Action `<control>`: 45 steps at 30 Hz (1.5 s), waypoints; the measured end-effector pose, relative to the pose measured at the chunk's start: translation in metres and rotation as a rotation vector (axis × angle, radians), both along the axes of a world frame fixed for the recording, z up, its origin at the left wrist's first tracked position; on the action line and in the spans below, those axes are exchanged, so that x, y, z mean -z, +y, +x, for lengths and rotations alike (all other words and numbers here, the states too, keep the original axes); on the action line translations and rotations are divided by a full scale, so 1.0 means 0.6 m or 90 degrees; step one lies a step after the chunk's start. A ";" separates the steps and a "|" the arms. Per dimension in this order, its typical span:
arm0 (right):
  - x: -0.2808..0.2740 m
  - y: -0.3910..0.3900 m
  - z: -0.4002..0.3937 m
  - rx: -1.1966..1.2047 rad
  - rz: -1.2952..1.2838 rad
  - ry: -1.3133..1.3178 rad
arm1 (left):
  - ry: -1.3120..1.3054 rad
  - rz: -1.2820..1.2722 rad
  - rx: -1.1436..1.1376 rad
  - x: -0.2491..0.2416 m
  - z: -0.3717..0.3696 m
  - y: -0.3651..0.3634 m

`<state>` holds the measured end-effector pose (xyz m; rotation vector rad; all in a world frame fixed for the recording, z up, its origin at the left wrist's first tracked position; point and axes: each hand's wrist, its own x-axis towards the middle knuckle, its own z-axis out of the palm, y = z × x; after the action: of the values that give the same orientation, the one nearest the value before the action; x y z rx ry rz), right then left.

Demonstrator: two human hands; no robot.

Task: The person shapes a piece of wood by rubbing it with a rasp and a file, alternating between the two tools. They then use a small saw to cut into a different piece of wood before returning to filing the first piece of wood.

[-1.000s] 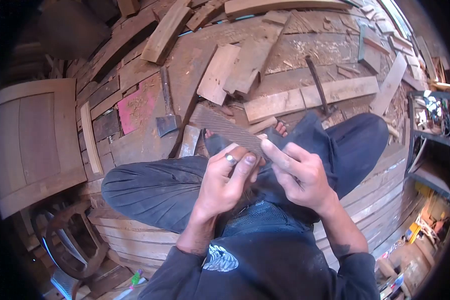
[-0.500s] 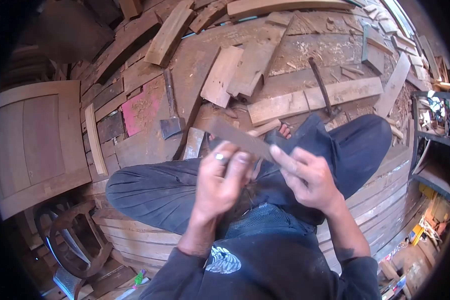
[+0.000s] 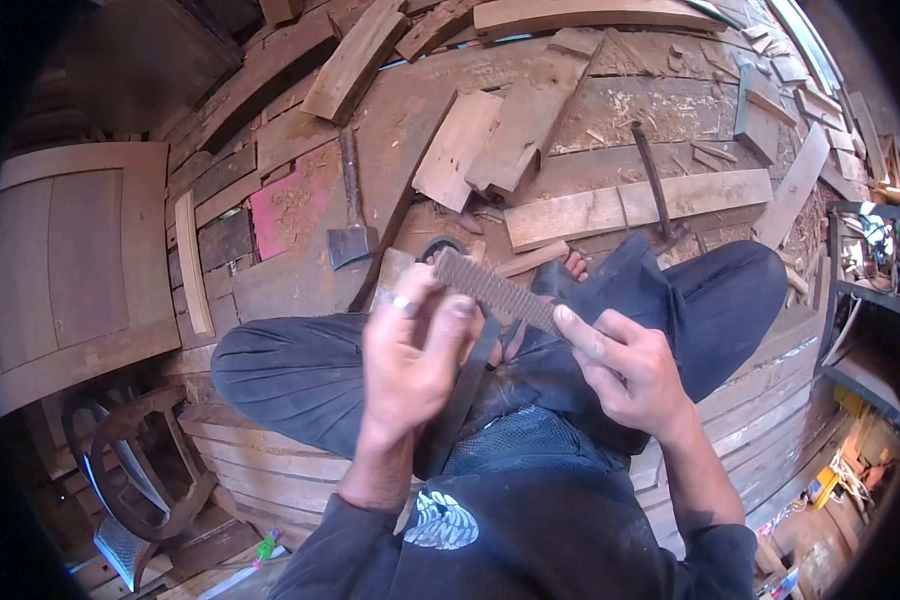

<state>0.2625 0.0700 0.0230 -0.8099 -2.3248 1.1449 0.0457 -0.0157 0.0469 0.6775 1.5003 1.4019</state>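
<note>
A flat brown strip (image 3: 500, 293) with a ridged, cross-grooved face is held slantwise above my lap. My left hand (image 3: 415, 350), with a ring on one finger, is closed on its upper left end, the thumb along the near edge. At its lower right end my right hand (image 3: 625, 370) pinches it, index fingertip and thumb at the tip, other fingers curled. Below my left hand a dark flat band (image 3: 467, 392) slopes down to my lap. A dark round thing (image 3: 442, 245) shows just behind the strip.
Beyond my crossed legs, a hatchet (image 3: 352, 240), wood blocks (image 3: 457, 150) and a long board (image 3: 635, 205) lie on the plank floor, with a hammer (image 3: 655, 185) across the board. Left stands a panelled wooden door (image 3: 80, 270); right, a dark shelf (image 3: 865, 330).
The strip has turned so its ridged face shows clearly. My left hand has shifted slightly left, and the dark band and round thing now show more plainly.
</note>
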 end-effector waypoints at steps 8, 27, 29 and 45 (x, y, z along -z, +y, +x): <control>-0.006 0.002 0.001 -0.019 0.042 -0.043 | -0.006 0.037 0.001 0.016 -0.007 -0.014; -0.036 -0.010 -0.009 0.050 0.058 -0.042 | 0.079 0.003 0.072 0.017 0.049 -0.016; -0.049 -0.013 -0.009 0.047 0.046 -0.054 | 0.033 -0.009 0.057 0.011 0.037 -0.025; 0.001 0.014 0.048 0.148 -0.022 0.057 | 0.086 0.103 0.037 0.045 -0.012 -0.026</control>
<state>0.2913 0.0786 0.0225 -0.9916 -2.0802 1.0981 0.0386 -0.0313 0.0199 0.9249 1.4690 1.4676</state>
